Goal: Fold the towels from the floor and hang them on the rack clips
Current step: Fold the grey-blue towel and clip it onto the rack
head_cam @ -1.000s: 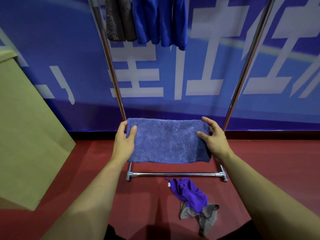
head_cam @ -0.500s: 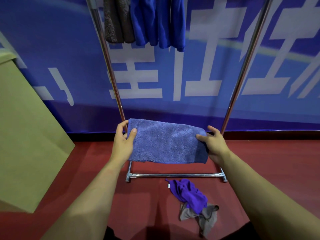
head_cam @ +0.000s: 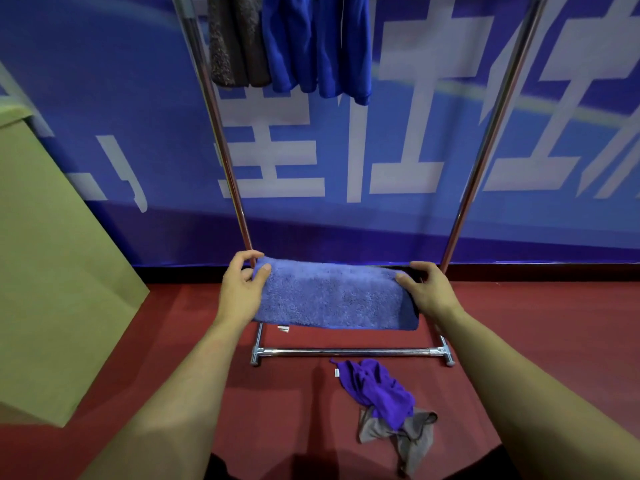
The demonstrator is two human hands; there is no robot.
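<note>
- Your left hand (head_cam: 240,292) grips the folded towel's (head_cam: 334,297) left end, thumb on top, fingers curled behind it.
- Your right hand (head_cam: 427,292) pinches the right end, thumb on the front; its fingers go behind the cloth and are hidden.
- The towel hangs level between both outstretched arms, above the rack's (head_cam: 346,352) base bar.
- Purple (head_cam: 375,388) and grey (head_cam: 408,436) towels lie crumpled on the floor (head_cam: 540,327) just before that bar.
- Brown (head_cam: 237,43) and blue (head_cam: 317,46) towels hang above; their clips are cut off by the top edge.
</note>
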